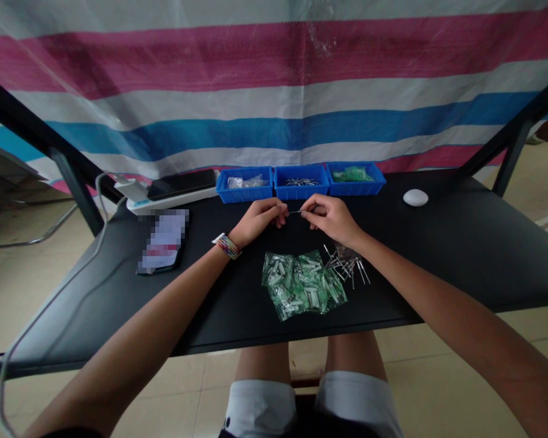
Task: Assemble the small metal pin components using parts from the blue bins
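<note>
A thin metal rod [295, 212] spans the gap between my two hands, just in front of the blue bins. My left hand [262, 218], with a patterned wristband, pinches one end of it. At the other end, the closed fingers of my right hand [329, 217] grip it. Nearer to me lies a pile of green clear packets [304, 285] with small whitish pieces inside. Loose silver rods [347, 266], some with a thicker section, are heaped to its right, partly beside my right forearm. What the fingertips cover is hidden.
Three blue bins stand in a row: the left bin [245, 194] holds clear bags, the middle bin [301, 191] metal rods, the right bin [358, 187] green packets. A phone [163, 242], a power strip [178, 199] with a cable, and a white mouse-like object [415, 198] lie on the black table [466, 243].
</note>
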A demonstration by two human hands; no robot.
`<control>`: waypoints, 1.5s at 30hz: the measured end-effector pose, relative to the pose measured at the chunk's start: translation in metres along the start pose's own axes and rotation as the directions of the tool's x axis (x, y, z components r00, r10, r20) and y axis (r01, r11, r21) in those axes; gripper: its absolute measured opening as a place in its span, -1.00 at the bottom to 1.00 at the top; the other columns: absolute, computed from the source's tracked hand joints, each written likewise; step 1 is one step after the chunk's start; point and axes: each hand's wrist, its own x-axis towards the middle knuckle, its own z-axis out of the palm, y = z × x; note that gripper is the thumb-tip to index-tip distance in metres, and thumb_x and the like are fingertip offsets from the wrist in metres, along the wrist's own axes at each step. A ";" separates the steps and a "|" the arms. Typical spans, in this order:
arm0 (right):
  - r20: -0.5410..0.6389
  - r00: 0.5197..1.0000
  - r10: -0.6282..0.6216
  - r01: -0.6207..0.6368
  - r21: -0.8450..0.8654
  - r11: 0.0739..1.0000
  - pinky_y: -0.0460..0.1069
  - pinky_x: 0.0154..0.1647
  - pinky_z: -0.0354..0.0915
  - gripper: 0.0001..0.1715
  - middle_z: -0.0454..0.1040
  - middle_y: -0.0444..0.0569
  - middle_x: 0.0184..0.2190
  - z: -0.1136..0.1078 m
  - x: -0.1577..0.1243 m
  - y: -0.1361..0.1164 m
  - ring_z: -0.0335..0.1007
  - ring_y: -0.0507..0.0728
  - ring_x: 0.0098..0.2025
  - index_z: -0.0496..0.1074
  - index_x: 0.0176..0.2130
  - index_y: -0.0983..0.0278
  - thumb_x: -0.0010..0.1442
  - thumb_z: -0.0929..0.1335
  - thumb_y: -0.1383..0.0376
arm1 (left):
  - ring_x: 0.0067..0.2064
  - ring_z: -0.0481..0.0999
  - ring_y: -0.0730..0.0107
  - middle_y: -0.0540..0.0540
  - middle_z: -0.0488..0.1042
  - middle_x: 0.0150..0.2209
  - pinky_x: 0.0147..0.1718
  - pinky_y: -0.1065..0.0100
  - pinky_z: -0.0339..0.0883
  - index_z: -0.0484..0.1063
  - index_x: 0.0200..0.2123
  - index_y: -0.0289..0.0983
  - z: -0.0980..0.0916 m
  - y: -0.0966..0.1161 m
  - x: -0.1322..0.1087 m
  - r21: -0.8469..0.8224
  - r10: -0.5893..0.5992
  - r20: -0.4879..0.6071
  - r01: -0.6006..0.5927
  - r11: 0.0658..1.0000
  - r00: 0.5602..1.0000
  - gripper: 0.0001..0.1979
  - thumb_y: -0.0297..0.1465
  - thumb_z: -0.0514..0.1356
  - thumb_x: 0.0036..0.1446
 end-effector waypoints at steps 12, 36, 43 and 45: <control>0.066 0.995 0.076 -0.078 0.024 0.997 -0.01 -0.43 0.46 -0.56 0.58 -0.02 -0.19 -0.006 0.002 -0.008 0.50 0.05 -0.45 0.48 -0.01 0.23 0.17 0.52 0.12 | -0.43 0.47 0.46 -0.02 0.50 -0.45 -0.37 0.39 0.37 0.51 -0.34 -0.31 0.001 0.000 -0.001 0.006 0.077 -0.039 -0.077 0.997 0.996 -0.78 -0.27 0.37 0.14; -0.510 0.810 -0.291 0.190 -0.242 0.952 -0.02 -0.46 0.33 -0.82 0.37 -0.16 -0.47 -0.034 0.016 -0.014 0.35 0.03 -0.51 0.47 -0.21 0.20 0.29 0.46 0.16 | -0.48 0.44 0.51 0.15 0.37 -0.50 -0.43 0.48 0.35 0.35 0.12 -0.24 -0.001 -0.008 0.000 -0.159 0.118 -0.060 -0.127 0.979 0.991 -0.50 -0.37 0.41 0.16; -0.543 0.776 -0.321 0.045 -0.461 0.886 0.02 -0.38 0.27 -0.76 0.28 -0.20 -0.60 -0.054 0.046 -0.004 0.28 0.08 -0.51 0.58 -0.20 0.24 0.31 0.45 0.12 | -0.50 0.45 0.52 0.13 0.39 -0.49 -0.45 0.48 0.37 0.40 0.04 -0.27 0.000 -0.008 0.000 -0.160 0.067 -0.081 -0.079 0.984 0.994 -0.59 -0.36 0.40 0.16; -0.452 0.856 -0.251 0.013 -0.466 0.884 0.00 -0.39 0.20 -0.78 0.25 -0.23 -0.64 -0.050 0.046 0.000 0.22 0.05 -0.55 0.60 -0.27 0.27 0.24 0.47 0.16 | -0.50 0.45 0.52 0.12 0.39 -0.49 -0.44 0.47 0.38 0.40 0.03 -0.28 0.000 -0.007 0.000 -0.156 0.061 -0.087 -0.074 0.985 0.994 -0.60 -0.35 0.40 0.17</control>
